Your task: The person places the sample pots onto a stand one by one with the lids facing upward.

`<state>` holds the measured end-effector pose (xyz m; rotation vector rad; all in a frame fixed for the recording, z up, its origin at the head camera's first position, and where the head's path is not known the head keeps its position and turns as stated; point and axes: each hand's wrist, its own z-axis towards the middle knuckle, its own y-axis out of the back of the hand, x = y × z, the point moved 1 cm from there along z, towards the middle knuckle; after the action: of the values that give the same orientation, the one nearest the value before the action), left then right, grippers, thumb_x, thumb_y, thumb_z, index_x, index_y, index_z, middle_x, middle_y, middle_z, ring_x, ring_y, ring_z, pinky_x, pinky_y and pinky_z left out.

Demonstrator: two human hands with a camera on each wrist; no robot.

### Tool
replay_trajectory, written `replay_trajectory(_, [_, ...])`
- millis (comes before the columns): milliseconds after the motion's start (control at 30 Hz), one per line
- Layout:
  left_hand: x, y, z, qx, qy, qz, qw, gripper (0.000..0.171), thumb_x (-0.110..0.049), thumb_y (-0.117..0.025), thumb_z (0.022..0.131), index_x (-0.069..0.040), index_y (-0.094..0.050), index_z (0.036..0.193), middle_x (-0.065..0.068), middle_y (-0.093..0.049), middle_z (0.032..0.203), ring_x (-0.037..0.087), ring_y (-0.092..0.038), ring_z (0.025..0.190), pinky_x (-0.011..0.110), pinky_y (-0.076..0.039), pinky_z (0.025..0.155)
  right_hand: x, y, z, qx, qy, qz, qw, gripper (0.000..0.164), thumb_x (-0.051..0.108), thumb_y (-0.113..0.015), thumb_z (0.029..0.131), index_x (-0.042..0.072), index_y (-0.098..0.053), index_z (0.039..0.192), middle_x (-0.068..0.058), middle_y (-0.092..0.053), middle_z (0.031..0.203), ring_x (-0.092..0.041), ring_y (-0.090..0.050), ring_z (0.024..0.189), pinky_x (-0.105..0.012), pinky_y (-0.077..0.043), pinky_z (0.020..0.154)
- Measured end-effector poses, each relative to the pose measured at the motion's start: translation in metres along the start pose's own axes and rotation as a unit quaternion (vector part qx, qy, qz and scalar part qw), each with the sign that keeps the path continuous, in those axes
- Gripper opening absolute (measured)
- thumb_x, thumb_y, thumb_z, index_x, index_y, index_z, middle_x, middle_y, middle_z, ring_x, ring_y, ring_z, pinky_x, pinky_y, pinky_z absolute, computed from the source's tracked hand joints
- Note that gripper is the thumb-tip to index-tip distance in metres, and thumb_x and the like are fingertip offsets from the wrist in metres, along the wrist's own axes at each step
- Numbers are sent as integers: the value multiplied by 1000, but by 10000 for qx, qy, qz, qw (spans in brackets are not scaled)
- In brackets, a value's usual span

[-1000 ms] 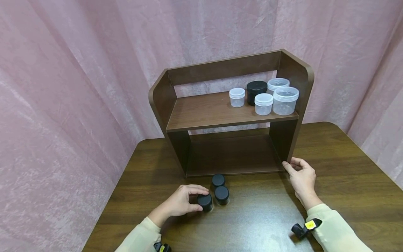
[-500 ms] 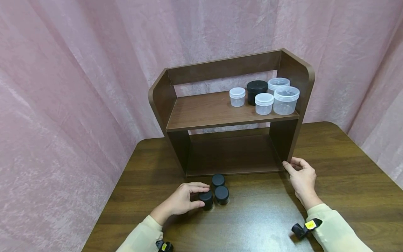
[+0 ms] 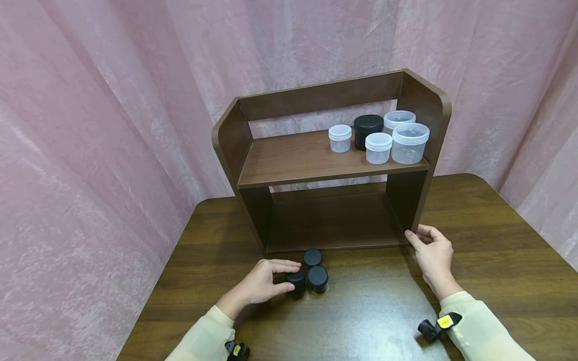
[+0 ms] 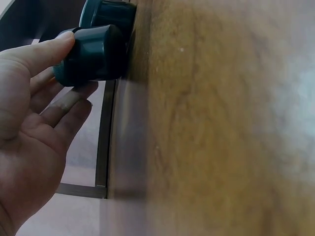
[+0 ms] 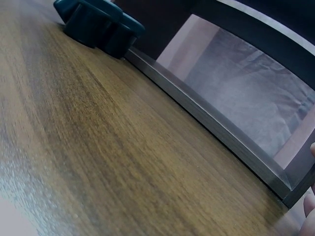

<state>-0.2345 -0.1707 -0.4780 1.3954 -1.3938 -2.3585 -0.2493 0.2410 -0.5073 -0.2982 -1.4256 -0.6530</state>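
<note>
My left hand (image 3: 258,284) pinches a small black lidded jar (image 3: 296,285) between thumb and fingers. In the left wrist view the held jar (image 4: 93,56) leans at an angle; whether its base touches the table cannot be told. Two like jars stand close by on the table: a front one (image 3: 318,279) and a back one (image 3: 312,257) near the shelf's lower edge. My right hand (image 3: 434,255) grips the lower right front corner of a brown two-tier shelf (image 3: 293,159). Only a bit of that hand's fingertips (image 5: 309,204) shows in the right wrist view.
On the upper tier, toward the right, sit a larger black jar (image 3: 368,131) and several clear plastic jars, among them a small one (image 3: 339,139) and a bigger one (image 3: 409,145). The shelf stands on a wooden table (image 3: 361,321), backed by a pink curtain (image 3: 135,125).
My left hand has shifted slightly away from me and to the right, bringing the pinched jar closer to the other two. My right hand has stayed at the shelf corner.
</note>
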Motion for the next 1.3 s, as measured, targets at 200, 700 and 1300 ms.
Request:
replay_trajectory(200, [1,0,1,-55,92,-54,9999,38,-21,-77,83,-10,-69,119,-11,-62,124,8,-56,118,30,-46,97,0,0,0,17,1,-2,10000,29,24,-76,84,5,-66,105,11,-59,86,-3,-54,80,-13,-44,57])
replay_trajectory(700, [0,0,1,-210,-36,-116,9997,36,-19,-77,83,-7,-70,116,-7,-65,122,10,-58,115,31,-47,96,1,0,0,7,-12,110,9999,27,23,-76,83,6,-67,102,12,-59,85,-3,-54,78,-12,-44,56])
replay_trajectory(1300, [-2,3,2,-360,152,-209,9990,35,-21,-77,83,-11,-71,116,-14,-64,121,8,-58,115,32,-46,98,1,1,0,16,11,34,10000,33,24,-77,83,3,-66,106,13,-59,85,-1,-54,77,-12,-44,55])
